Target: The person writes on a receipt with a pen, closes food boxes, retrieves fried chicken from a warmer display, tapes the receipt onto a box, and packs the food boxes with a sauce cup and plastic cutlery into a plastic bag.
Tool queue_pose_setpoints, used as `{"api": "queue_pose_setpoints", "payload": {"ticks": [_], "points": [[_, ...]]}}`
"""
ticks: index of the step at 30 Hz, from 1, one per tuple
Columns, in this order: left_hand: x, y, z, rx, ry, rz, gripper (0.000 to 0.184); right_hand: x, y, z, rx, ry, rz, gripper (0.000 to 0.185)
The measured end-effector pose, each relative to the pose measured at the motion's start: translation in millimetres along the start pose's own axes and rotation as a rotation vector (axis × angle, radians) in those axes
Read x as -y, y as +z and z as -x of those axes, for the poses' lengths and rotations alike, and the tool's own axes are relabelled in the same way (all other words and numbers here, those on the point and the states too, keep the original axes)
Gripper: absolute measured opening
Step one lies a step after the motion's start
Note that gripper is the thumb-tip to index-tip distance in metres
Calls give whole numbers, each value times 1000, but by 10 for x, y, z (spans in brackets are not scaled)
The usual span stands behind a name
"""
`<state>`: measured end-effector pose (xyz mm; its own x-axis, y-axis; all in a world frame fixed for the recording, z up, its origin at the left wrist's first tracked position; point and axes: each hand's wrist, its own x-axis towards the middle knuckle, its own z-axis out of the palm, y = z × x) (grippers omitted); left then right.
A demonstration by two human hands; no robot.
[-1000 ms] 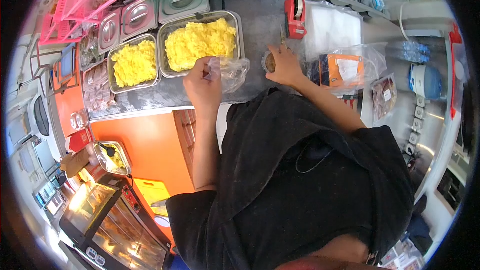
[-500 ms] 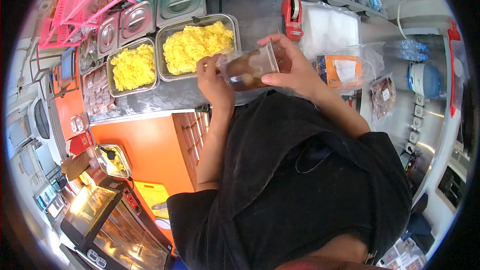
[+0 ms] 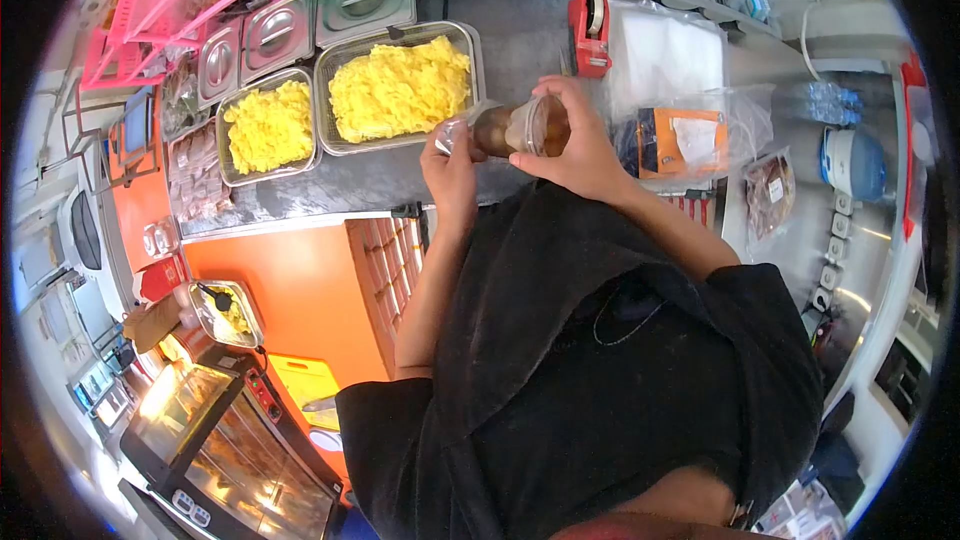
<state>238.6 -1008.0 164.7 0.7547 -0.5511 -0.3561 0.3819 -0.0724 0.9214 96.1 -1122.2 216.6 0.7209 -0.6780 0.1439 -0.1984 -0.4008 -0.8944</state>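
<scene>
A clear plastic cup with brown contents lies tilted on its side between my hands, just above the counter's front edge. My right hand wraps round its rim end, thumb below and fingers above. At the opposite end, my left hand is closed, its fingertips against the cup and some shiny clear plastic. Whether that plastic belongs to the cup or is a separate piece, I cannot tell. Just beyond my left hand stands a large metal tray of yellow, scrambled-egg-like food.
A smaller tray of the same food stands to the left. Lidded metal pans sit behind. A red tape dispenser, clear plastic bags and an orange packet lie right of my hands. A lit display warmer stands lower left.
The cup has tipped further onto its side, its rim turning more toward the right. My left hand has shifted slightly right, and shiny plastic now shows at its fingertips.
</scene>
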Motion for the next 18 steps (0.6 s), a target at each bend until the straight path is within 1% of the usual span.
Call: {"api": "queue_pose_setpoints", "payload": {"ticks": [1, 4, 7, 9, 10, 12, 14, 15, 16, 17, 18], "points": [[-29, 30, 37, -5, -10, -24, 18, 13, 6, 5, -28, -26, 40, 75], [-10, 56, 123, 31, 265, -307, 18, 39, 38, -9, -106, -80, 138, 77], [-243, 135, 293, 142, 89, -308, 17, -30, 86, -11, -173, -85, 161, 78], [-262, 119, 280, 191, 210, -326, 19, -32, 86, -45, -220, -110, 146, 78], [-277, 111, 268, 214, 271, -336, 20, -43, 87, -49, -232, -106, 90, 78], [-332, 119, 238, 193, 447, -322, 22, -56, 75, -63, -252, -104, -24, 78], [-398, 115, 206, 250, 372, 28, 25, -16, 79, -72, -261, -86, -187, 78], [-447, 93, 186, 312, 201, 367, 27, 6, 81, -64, -265, -74, -267, 78], [-480, 74, 169, 368, 21, 704, 29, 42, 71, -68, -262, -103, -257, 78], [-478, 109, 85, 240, -30, 630, 28, 93, 54, -81, -259, -132, -248, 78], [-474, 162, 46, 206, -47, 573, 28, 134, 40, -84, -256, -160, -238, 78]]}}
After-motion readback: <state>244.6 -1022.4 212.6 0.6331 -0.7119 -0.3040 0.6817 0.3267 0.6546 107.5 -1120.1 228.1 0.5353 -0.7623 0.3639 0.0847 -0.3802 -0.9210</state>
